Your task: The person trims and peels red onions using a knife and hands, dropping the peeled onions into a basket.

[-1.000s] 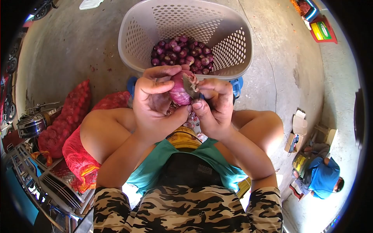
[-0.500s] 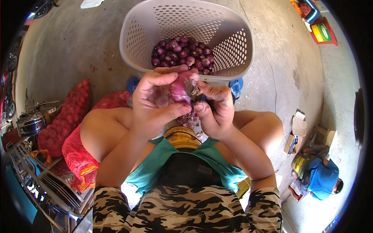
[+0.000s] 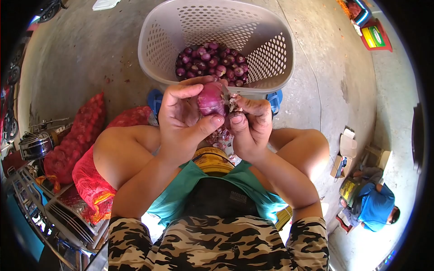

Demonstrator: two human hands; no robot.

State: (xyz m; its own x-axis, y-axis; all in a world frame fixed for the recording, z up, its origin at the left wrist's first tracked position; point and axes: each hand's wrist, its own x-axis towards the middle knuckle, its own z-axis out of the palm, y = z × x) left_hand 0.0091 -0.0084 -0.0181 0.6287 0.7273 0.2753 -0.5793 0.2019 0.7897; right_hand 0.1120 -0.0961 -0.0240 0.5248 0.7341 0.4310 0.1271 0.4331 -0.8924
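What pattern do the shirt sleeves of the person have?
Camouflage, seen best in the head view.

You hold one onion [image 3: 211, 100] and see one basket [image 3: 159, 40], two blue sandals [image 3: 155, 101] and one cardboard box [image 3: 348, 145]; the basketed onions [image 3: 212, 65] are too crowded to count

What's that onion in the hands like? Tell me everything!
The onion is round, purple and shiny, with pale patches low down. The left hand holds it up, fingers above and thumb below. At its right end, the right hand pinches dry, papery scraps; I can't tell if they're attached.
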